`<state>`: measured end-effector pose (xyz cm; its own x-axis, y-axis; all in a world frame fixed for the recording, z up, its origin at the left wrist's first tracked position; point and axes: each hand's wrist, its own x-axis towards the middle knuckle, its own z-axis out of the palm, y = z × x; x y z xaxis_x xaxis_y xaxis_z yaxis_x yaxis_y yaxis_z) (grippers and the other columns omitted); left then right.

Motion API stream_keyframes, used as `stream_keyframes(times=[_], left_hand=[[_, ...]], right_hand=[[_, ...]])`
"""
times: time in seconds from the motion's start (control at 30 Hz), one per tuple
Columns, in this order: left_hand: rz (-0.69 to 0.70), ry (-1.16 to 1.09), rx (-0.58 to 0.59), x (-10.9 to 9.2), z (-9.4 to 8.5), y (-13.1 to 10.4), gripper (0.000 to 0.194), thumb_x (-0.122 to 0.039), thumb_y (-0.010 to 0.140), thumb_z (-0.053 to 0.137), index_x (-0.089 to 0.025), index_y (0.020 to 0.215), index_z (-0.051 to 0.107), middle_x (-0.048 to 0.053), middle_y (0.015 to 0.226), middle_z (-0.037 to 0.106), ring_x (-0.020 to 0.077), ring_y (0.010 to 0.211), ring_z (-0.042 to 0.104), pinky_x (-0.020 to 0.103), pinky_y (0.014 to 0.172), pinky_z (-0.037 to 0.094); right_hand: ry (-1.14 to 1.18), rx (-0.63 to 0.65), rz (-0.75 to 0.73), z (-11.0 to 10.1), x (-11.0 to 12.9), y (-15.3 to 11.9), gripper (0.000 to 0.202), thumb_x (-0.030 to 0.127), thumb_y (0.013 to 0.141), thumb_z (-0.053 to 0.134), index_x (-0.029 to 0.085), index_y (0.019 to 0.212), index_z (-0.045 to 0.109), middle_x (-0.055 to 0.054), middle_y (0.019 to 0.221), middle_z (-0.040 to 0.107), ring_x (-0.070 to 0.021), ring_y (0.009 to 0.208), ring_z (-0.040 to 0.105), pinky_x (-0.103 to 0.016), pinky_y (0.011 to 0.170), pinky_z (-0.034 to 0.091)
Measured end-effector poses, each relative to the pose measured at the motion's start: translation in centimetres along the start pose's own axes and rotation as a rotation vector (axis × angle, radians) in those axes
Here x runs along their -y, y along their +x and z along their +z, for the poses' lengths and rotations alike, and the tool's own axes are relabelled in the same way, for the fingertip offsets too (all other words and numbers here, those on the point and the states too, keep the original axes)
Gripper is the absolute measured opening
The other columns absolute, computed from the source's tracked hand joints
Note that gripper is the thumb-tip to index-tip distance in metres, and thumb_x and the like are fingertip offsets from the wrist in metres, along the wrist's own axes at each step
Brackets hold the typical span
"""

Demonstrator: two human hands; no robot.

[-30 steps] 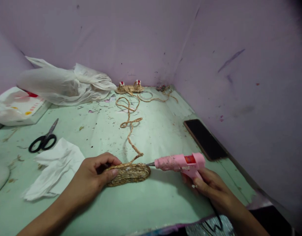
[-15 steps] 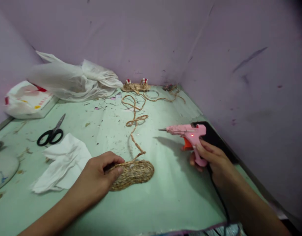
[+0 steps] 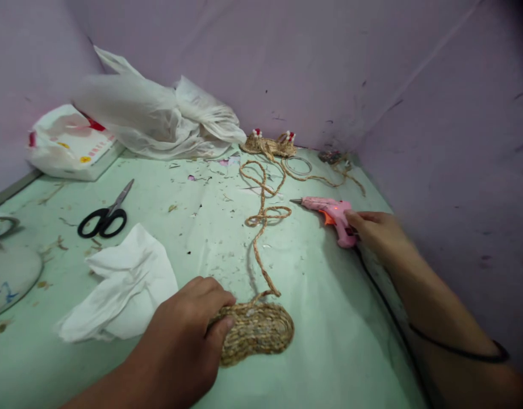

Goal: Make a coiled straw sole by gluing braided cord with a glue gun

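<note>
My left hand (image 3: 197, 335) grips the left end of a woven straw sole (image 3: 259, 332), thumb on top and fingers along the far edge. From that far edge a braided straw cord (image 3: 261, 261) runs away across the table in loose loops. My right hand (image 3: 376, 236) holds a pink hot glue gun (image 3: 335, 216) by the back of its handle, its nozzle pointing left above the table. A small light glows on the gun, and its black cable (image 3: 389, 309) trails down toward me.
Black-handled scissors (image 3: 105, 218) and a crumpled white tissue (image 3: 129, 289) lie on the left. Farther back are a white box (image 3: 84, 153), a plastic bag (image 3: 159, 119), a straw piece with red and white beads (image 3: 270, 145) and a wire ring (image 3: 298, 165). Purple walls enclose the table.
My right hand has carried the glue gun farther from me, with its grip moved toward the back of the handle. My left hand stays on the sole. The whole view has shifted.
</note>
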<state>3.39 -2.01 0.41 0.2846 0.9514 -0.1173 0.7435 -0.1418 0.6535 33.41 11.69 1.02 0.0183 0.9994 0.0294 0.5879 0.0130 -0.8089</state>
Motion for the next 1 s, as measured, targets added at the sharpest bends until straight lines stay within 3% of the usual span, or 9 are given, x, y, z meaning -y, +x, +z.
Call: stream_keyframes(times=[0.07,0.13,0.3,0.47,0.57,0.67,0.77,0.87,1.0], left_hand=[[0.001,0.006,0.032,-0.1,-0.1,0.0,0.022,-0.019,0.082,0.040,-0.021,0.086,0.062,0.005,0.085,0.060,0.0209,0.083,0.055,0.034,0.071,0.043],[-0.009,0.020,0.069,-0.2,-0.3,0.1,0.023,-0.018,0.082,0.039,-0.021,0.086,0.061,0.006,0.085,0.060,0.0211,0.083,0.055,0.034,0.070,0.042],[-0.018,0.068,0.113,-0.5,-0.4,-0.1,0.022,-0.018,0.082,0.038,-0.021,0.082,0.060,0.006,0.085,0.059,0.0225,0.082,0.053,0.035,0.069,0.041],[-0.012,0.060,0.106,-0.3,-0.2,0.0,0.022,-0.017,0.080,0.038,-0.020,0.082,0.059,0.007,0.084,0.058,0.0239,0.083,0.052,0.037,0.069,0.042],[-0.010,0.057,0.118,-0.1,0.0,0.0,0.022,-0.017,0.080,0.038,-0.020,0.082,0.059,0.007,0.085,0.058,0.0243,0.083,0.052,0.037,0.069,0.043],[-0.007,0.070,0.111,0.1,0.1,0.0,0.021,-0.017,0.080,0.038,-0.020,0.082,0.059,0.008,0.086,0.058,0.0241,0.083,0.052,0.037,0.068,0.043],[0.002,0.068,0.111,0.1,0.0,0.0,0.021,-0.017,0.079,0.039,-0.020,0.082,0.059,0.008,0.086,0.058,0.0243,0.083,0.053,0.037,0.067,0.044],[0.002,0.050,0.128,0.0,0.0,0.1,0.021,-0.017,0.078,0.039,-0.019,0.082,0.059,0.009,0.087,0.059,0.0258,0.084,0.053,0.039,0.068,0.046],[0.000,0.038,0.082,0.2,0.2,0.0,0.023,-0.015,0.075,0.042,-0.019,0.089,0.060,0.009,0.091,0.058,0.0261,0.086,0.054,0.040,0.069,0.047]], right_hand=[[-0.186,-0.177,-0.112,-0.1,1.9,0.1,0.012,0.028,0.077,0.058,0.020,0.069,0.061,-0.009,0.076,0.059,-0.0294,0.085,0.055,-0.040,0.069,0.044],[-0.270,-0.201,-0.230,0.8,4.2,0.1,0.012,0.028,0.080,0.056,0.020,0.080,0.065,-0.009,0.097,0.061,-0.0273,0.096,0.053,-0.037,0.077,0.042],[-0.533,0.369,-0.658,5.3,8.8,1.6,0.020,0.029,0.085,0.052,0.019,0.087,0.069,-0.006,0.094,0.067,-0.0175,0.078,0.060,-0.028,0.067,0.041],[-0.981,0.438,-0.502,9.5,11.4,3.4,0.049,0.063,0.069,0.058,0.015,0.067,0.069,-0.011,0.064,0.063,-0.0286,0.069,0.061,-0.033,0.058,0.038],[-1.021,0.475,-0.504,10.8,12.3,3.5,0.030,0.044,0.062,0.069,0.014,0.061,0.066,-0.013,0.063,0.063,-0.0315,0.071,0.062,-0.035,0.059,0.039],[-1.002,0.474,-0.435,9.9,12.5,3.7,0.005,0.021,0.062,0.064,0.016,0.063,0.065,-0.009,0.062,0.063,-0.0247,0.065,0.062,-0.029,0.053,0.039],[-0.848,0.539,-0.339,6.7,11.6,4.6,0.013,0.019,0.068,0.057,0.017,0.077,0.067,-0.003,0.063,0.066,-0.0161,0.057,0.061,-0.023,0.046,0.039],[-0.414,0.631,-0.124,2.8,10.5,6.1,0.028,0.024,0.066,0.065,0.017,0.093,0.066,-0.005,0.086,0.071,-0.0166,0.067,0.064,-0.023,0.051,0.046],[-0.505,0.327,-0.023,2.1,10.7,8.0,0.017,0.031,0.068,0.067,0.016,0.075,0.068,-0.005,0.062,0.065,-0.0151,0.053,0.058,-0.023,0.042,0.042]])
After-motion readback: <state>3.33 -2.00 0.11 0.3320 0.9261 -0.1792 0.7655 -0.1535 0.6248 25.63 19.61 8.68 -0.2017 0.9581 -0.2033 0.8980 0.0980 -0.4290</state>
